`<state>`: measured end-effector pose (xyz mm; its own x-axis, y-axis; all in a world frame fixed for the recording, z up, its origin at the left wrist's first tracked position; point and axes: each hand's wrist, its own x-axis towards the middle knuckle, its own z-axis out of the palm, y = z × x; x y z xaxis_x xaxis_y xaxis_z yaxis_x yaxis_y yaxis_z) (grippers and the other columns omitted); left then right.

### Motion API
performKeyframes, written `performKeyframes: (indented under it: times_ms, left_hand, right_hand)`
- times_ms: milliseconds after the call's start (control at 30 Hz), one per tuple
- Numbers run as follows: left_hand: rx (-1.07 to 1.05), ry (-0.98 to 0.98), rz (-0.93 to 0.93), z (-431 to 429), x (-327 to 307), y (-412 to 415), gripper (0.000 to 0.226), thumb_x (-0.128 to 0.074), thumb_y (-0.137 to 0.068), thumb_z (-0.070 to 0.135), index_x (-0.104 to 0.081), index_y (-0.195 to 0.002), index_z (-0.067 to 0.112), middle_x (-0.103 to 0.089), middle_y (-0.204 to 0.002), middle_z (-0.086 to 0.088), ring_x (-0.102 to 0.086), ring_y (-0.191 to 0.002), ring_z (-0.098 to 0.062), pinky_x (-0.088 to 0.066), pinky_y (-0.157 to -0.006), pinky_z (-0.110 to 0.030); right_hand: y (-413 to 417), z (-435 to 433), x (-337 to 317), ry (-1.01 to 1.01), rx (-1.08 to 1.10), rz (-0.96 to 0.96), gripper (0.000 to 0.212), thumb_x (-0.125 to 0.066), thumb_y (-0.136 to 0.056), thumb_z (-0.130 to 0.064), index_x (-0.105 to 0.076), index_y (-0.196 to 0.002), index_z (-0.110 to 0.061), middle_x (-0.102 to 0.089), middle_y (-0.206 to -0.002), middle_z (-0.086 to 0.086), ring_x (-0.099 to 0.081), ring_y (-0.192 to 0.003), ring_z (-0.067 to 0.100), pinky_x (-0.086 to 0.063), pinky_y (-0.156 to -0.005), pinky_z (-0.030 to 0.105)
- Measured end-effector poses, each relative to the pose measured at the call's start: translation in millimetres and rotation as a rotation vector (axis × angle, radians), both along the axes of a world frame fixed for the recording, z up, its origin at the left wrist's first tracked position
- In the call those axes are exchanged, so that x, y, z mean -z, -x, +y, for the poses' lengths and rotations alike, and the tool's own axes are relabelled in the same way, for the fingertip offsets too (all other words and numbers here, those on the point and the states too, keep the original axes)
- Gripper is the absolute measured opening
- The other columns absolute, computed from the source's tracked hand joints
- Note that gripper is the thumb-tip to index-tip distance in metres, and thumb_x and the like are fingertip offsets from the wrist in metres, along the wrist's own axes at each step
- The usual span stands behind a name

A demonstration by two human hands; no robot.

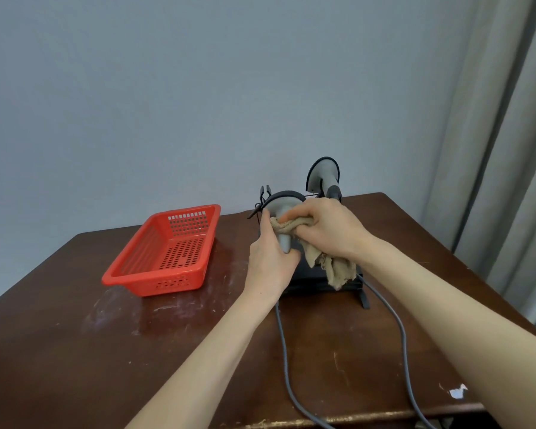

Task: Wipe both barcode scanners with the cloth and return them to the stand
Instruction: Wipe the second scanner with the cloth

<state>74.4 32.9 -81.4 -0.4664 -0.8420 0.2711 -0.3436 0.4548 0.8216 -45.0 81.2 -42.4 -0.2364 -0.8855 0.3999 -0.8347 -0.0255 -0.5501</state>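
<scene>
Scanner no. 1 [283, 212], grey w/ dark-rimmed head: held in front of the stand [365, 300], head at 12 o'clock, handle pointing to 6; contact w/ the stand cannot be told. Handle is gripped by the left hand [270, 258], fingers curled round it. Cloth [331, 267], beige, frayed: bunched in the right hand [325, 230] and pressed against the scanner neck; loose end is left hanging at 5 o'clock from that hand, over the stand base. Scanner no. 2 [322, 174]: seated upright on the stand, at 1 o'clock from no. 1, head up. Stand, black: placed toward the far right of the brown table [75, 335]. Cables [399, 329], grey, 2 pcs: run from the stand toward 6 o'clock, over the near table edge. Basket [143, 252], red plastic, perforated: set at 9 o'clock from the stand, well apart. Curtain [508, 150]: hung at 3 o'clock.
</scene>
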Motion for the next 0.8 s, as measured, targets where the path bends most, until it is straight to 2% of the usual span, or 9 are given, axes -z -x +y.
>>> performKeyframes:
  times_ms: [133,233,333,433,500,567,633,733,800]
  left_hand:
    - [0.006,-0.02,0.022,-1.2,-1.8,3.8,0.083,-0.058,-0.08,0.006,-0.018,-0.149,0.029,-0.059,-0.115,0.0,-0.059,-0.09,-0.018,-0.047,-0.066,-0.023]
    - [-0.001,-0.028,0.014,-3.5,-1.9,3.2,0.082,-0.059,-0.08,0.008,-0.019,-0.149,0.029,-0.06,-0.114,0.001,-0.06,-0.091,-0.018,-0.048,-0.065,-0.023]
    - [-0.007,-0.043,0.014,-2.2,0.2,1.1,0.081,-0.061,-0.081,0.012,-0.019,-0.149,0.028,-0.058,-0.111,0.007,-0.057,-0.094,-0.011,-0.039,-0.058,-0.011]
    - [-0.011,-0.075,0.056,1.0,0.5,3.3,0.083,-0.061,-0.081,0.008,-0.019,-0.15,0.025,-0.057,-0.121,0.006,-0.054,-0.093,-0.007,-0.041,-0.057,-0.004]
    - [-0.003,-0.107,0.096,3.5,-1.5,6.6,0.082,-0.059,-0.081,0.003,-0.019,-0.15,0.024,-0.054,-0.127,0.006,-0.054,-0.09,-0.004,-0.043,-0.059,-0.005]
    - [0.014,-0.157,0.135,3.7,-2.3,8.8,0.084,-0.06,-0.081,0.003,-0.019,-0.15,0.024,-0.055,-0.129,0.005,-0.058,-0.097,-0.009,-0.046,-0.068,-0.013]
    - [0.016,-0.189,0.154,0.6,-1.2,9.7,0.082,-0.061,-0.079,0.002,-0.024,-0.148,0.024,-0.059,-0.122,0.005,-0.061,-0.097,-0.013,-0.05,-0.073,-0.022]
    - [0.02,-0.158,0.152,-4.1,-0.5,8.2,0.08,-0.066,-0.071,0.013,-0.033,-0.144,0.018,-0.063,-0.11,0.008,-0.061,-0.102,-0.01,-0.051,-0.09,-0.03]
    - [0.036,-0.168,0.159,-2.4,-0.7,7.3,0.086,-0.067,-0.074,0.01,-0.025,-0.148,0.019,-0.06,-0.121,0.007,-0.057,-0.108,-0.006,-0.047,-0.087,-0.018]
  right_hand:
    - [4.6,-11.5,-6.6,0.072,0.192,0.089,0.036,-0.049,-0.088,-0.015,-0.066,-0.11,-0.037,-0.057,-0.098,-0.008,-0.058,-0.093,0.02,-0.048,-0.073,0.033]
    - [2.1,-9.0,-4.1,0.027,0.115,0.053,0.031,-0.051,-0.091,-0.019,-0.066,-0.112,-0.037,-0.056,-0.1,-0.008,-0.057,-0.1,0.019,-0.049,-0.08,0.035]
    - [-4.0,4.2,-3.9,-0.079,-0.025,0.031,0.028,-0.055,-0.089,-0.024,-0.067,-0.106,-0.043,-0.057,-0.099,-0.015,-0.056,-0.105,0.013,-0.047,-0.083,0.033]
    - [-0.6,2.5,-4.1,-0.058,0.043,0.093,0.03,-0.054,-0.088,-0.024,-0.066,-0.107,-0.045,-0.057,-0.1,-0.015,-0.057,-0.104,0.013,-0.048,-0.08,0.032]
    - [5.9,-2.7,-5.1,0.029,0.153,0.073,0.031,-0.053,-0.089,-0.022,-0.065,-0.109,-0.042,-0.052,-0.094,-0.016,-0.058,-0.1,0.014,-0.049,-0.077,0.032]
    - [9.6,-5.4,-5.4,0.081,0.174,0.037,0.031,-0.054,-0.09,-0.02,-0.067,-0.11,-0.039,-0.049,-0.091,-0.018,-0.057,-0.097,0.013,-0.047,-0.075,0.029]
    - [10.2,-3.0,-2.2,0.062,0.07,0.005,0.029,-0.056,-0.09,-0.017,-0.068,-0.109,-0.035,-0.048,-0.085,-0.02,-0.054,-0.093,0.01,-0.045,-0.078,0.028]
    - [3.7,9.5,0.3,-0.031,-0.206,-0.141,0.025,-0.065,-0.086,-0.014,-0.072,-0.101,-0.032,-0.055,-0.084,-0.024,-0.055,-0.089,-0.002,-0.046,-0.085,0.023]
    - [5.1,11.4,-0.7,-0.071,-0.253,-0.156,0.022,-0.068,-0.083,-0.017,-0.073,-0.099,-0.033,-0.063,-0.088,-0.021,-0.058,-0.092,-0.003,-0.048,-0.089,0.025]
